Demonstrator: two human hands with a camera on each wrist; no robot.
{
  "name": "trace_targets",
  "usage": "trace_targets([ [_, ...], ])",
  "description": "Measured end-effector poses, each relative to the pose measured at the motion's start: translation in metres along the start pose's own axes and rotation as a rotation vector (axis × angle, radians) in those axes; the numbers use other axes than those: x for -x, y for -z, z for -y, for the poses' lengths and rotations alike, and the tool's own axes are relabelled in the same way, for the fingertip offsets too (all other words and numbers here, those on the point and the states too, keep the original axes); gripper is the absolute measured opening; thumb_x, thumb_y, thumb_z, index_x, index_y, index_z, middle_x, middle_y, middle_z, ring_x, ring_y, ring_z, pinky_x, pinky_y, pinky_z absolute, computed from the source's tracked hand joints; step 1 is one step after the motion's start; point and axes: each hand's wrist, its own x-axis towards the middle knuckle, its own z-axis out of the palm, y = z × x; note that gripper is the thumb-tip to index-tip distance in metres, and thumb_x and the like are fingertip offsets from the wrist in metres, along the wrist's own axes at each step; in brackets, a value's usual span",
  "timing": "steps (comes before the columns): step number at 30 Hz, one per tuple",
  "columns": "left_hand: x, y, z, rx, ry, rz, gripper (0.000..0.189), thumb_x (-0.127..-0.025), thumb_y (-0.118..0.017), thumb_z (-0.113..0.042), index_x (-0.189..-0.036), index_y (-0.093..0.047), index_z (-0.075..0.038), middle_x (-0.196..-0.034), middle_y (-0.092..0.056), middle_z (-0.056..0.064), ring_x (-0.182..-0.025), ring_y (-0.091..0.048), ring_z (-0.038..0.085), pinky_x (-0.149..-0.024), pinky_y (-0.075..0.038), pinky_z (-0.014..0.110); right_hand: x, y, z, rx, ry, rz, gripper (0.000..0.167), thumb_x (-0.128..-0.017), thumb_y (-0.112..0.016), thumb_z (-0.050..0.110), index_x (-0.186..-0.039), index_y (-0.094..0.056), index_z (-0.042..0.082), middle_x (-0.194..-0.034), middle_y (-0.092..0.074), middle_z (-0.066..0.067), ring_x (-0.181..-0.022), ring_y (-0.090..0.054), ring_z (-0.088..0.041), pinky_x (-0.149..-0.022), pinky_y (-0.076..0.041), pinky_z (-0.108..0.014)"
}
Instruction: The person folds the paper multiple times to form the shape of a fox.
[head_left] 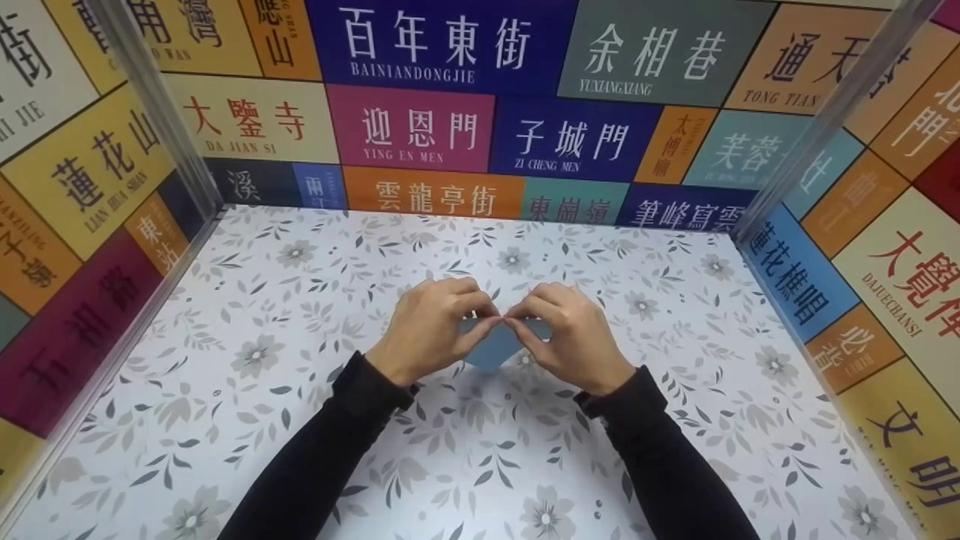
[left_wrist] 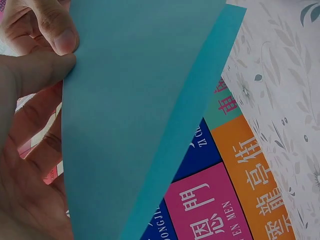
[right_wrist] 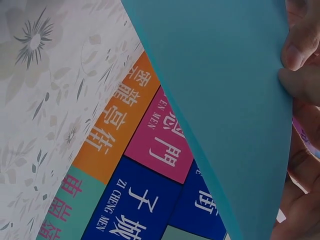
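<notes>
Between both hands hangs a sheet of blue paper (head_left: 491, 349), folded so that two layers show along its slanted edge. My left hand (head_left: 439, 322) pinches the paper's upper edge between thumb and finger. From the other side my right hand (head_left: 566, 330) pinches the same edge, its fingertips close to those of the left. In the left wrist view the paper (left_wrist: 130, 110) fills the middle, with the left thumb and finger at its border. The right wrist view shows the paper (right_wrist: 225, 100) with the right thumb and finger on its far edge.
A table (head_left: 300, 442) with a grey flower and leaf pattern lies beneath the hands. Upright panels with coloured blocks of Chinese lettering (head_left: 412, 127) stand behind and at both sides. Clear-edged posts (head_left: 832, 112) mark the corners.
</notes>
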Motion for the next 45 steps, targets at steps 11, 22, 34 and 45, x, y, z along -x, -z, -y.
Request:
trace_targets([
  [11,0.002,-0.002,0.001,-0.009,-0.008,-0.014,0.011,-0.104,-0.089,-0.030,-0.098,-0.089,-0.021,-0.095,-0.083,-0.005,-0.080,-0.077,0.017,-0.072,-0.065,0.036,0.000,-0.003,0.001,-0.013,0.013,0.017,0.009,-0.101,-0.093,0.017,-0.106,-0.085,0.015,-0.097,-0.079,-0.001,-0.087,-0.076,-0.021,-0.080,-0.066,-0.037],
  [22,0.001,0.001,0.004,-0.003,-0.030,-0.025,0.011,-0.105,-0.089,-0.032,-0.097,-0.090,-0.023,-0.093,-0.083,-0.007,-0.077,-0.076,0.016,-0.071,-0.063,0.039,0.000,0.001,-0.004,-0.068,0.007,0.018,0.006,-0.103,-0.090,0.018,-0.103,-0.085,0.016,-0.094,-0.080,-0.001,-0.088,-0.076,-0.022,-0.083,-0.063,-0.044],
  [34,0.005,0.015,0.017,0.014,0.046,-0.006,0.011,-0.103,-0.090,-0.032,-0.100,-0.091,-0.021,-0.096,-0.086,-0.005,-0.080,-0.079,0.019,-0.076,-0.061,0.043,0.003,0.010,-0.015,-0.106,-0.052,0.040,0.005,-0.103,-0.091,0.017,-0.104,-0.086,0.017,-0.097,-0.082,0.000,-0.091,-0.079,-0.019,-0.090,-0.065,-0.045],
  [45,0.005,0.016,0.019,0.029,0.057,0.005,0.011,-0.103,-0.090,-0.032,-0.100,-0.091,-0.021,-0.096,-0.087,-0.004,-0.080,-0.080,0.022,-0.078,-0.062,0.045,0.003,0.010,-0.015,-0.101,-0.051,0.039,0.005,-0.104,-0.090,0.020,-0.104,-0.086,0.018,-0.096,-0.082,0.000,-0.091,-0.079,-0.019,-0.090,-0.063,-0.046],
])
